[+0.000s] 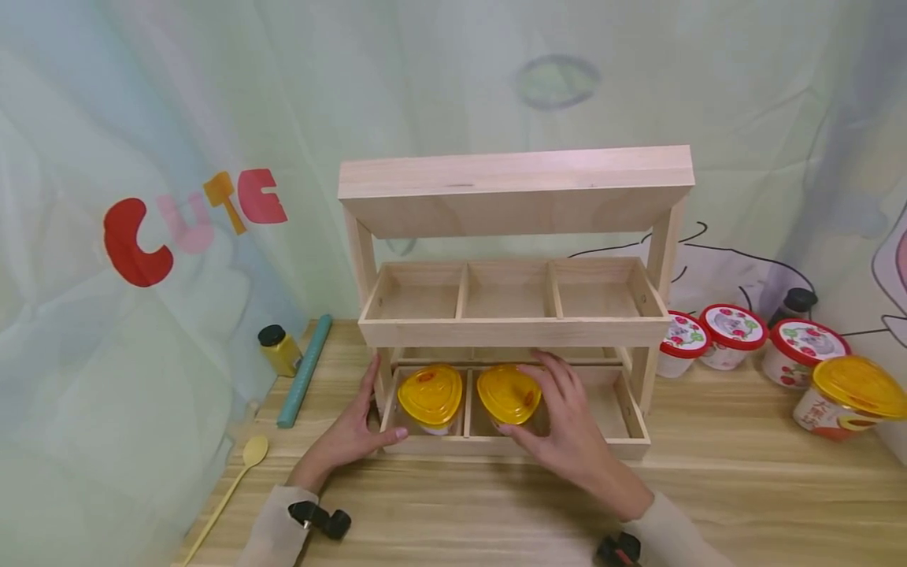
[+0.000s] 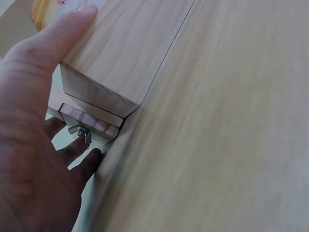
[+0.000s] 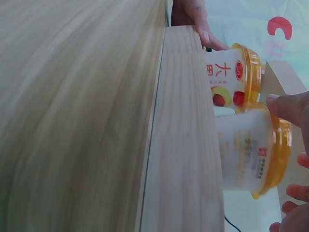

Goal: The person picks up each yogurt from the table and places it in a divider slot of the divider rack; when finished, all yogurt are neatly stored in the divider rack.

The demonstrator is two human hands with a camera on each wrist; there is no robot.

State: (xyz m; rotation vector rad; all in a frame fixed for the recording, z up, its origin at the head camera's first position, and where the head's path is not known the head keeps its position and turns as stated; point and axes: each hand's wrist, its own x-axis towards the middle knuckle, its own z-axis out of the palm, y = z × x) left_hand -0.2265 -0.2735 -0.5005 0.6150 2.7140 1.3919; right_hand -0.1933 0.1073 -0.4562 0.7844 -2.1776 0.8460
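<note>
A two-tier wooden shelf (image 1: 513, 332) with divided trays stands upright. My left hand (image 1: 350, 433) grips the left front corner of its lower tray, thumb (image 2: 72, 26) along the front board and fingers behind the side, near a wing nut (image 2: 81, 133). In the lower middle compartment, a yellow-lidded cup (image 1: 507, 392) tilts slightly. My right hand (image 1: 567, 425) holds it from the right, the thumb at the lid's near edge and fingers round the far side. Another yellow-lidded cup (image 1: 431, 395) sits in the left compartment, printed with fruit.
Several red-lidded cups (image 1: 733, 327) and one more yellow-lidded cup (image 1: 850, 398) stand right of the shelf, with a black-capped bottle (image 1: 795, 305) behind. To the left are a yellow jar (image 1: 280, 351), a teal stick (image 1: 305, 372) and a yellow spoon (image 1: 254, 451).
</note>
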